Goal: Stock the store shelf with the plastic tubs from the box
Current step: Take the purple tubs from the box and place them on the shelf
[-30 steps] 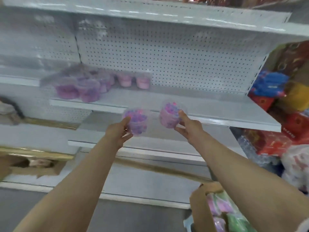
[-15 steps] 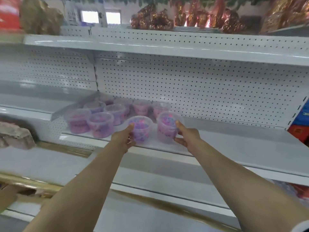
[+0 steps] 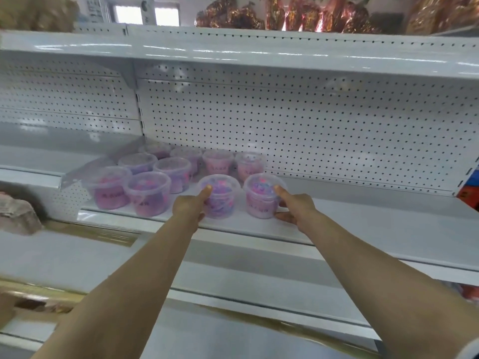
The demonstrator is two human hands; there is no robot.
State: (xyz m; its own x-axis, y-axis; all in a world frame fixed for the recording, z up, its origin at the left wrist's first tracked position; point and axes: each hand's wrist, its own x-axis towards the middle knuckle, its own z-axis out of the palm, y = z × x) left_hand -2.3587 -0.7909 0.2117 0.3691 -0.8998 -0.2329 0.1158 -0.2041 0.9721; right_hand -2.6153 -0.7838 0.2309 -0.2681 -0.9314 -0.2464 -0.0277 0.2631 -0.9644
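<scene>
A: Two clear round plastic tubs with pink and purple bits inside are going onto the white metal shelf (image 3: 337, 229). The left hand (image 3: 189, 207) is wrapped round the left tub (image 3: 220, 200), thumb up on the lid. The right hand (image 3: 295, 207) is wrapped round the right tub (image 3: 261, 200), thumb on top and fingers low on its side.

B: Are the hands open?

A: No, each one is closed round its tub. Both tubs look like they sit on the shelf now, near its front edge.

B: Why there?

A: I think they carry on the front row. The group of same tubs (image 3: 147, 182) stands on the shelf just to their left and behind, so they stay side by side.

B: Any words on them?

A: Small dark marks are on the tub sides, but they are too blurry to read.

B: Where is the box?

A: I can't see it here.
</scene>
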